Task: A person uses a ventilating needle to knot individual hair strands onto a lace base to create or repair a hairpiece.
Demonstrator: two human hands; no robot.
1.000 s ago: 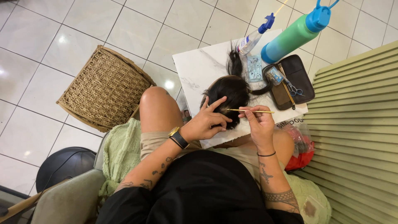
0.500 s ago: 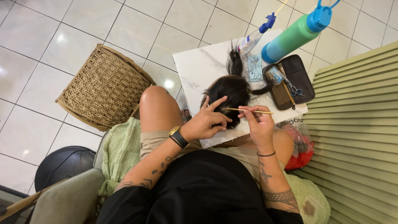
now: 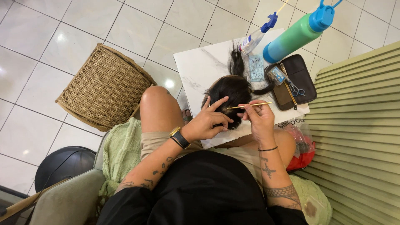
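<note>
So here's where we're at: our left hand (image 3: 208, 123) is pressed flat-ish on the dark hairpiece (image 3: 231, 98), fingers spread apart and holding a section down; nothing is actually gripped in it, it's just pinning the hair. Our right hand (image 3: 259, 116) has its fingers pinched together on a thin gold needle tool (image 3: 249, 106), tip poking into the hair right next to the left fingertips. The hairpiece lies on the white marble counter (image 3: 200, 66) just past our knees, with a long strand trailing up toward the spray bottle (image 3: 256, 36).

Compared with a second ago, honestly almost nothing has moved; both hands sit in the same spots and the tool is at the same angle, so we'd guess this is slow, fiddly work on one small patch rather than a new step.

Other stuff around: a green and blue water bottle (image 3: 293, 36) lying beside a black pouch (image 3: 298, 79) with small scissors (image 3: 295, 88) on it; a woven basket (image 3: 106, 87) on the tiled floor to the left; a black helmet-like dome (image 3: 62, 164) lower left.
</note>
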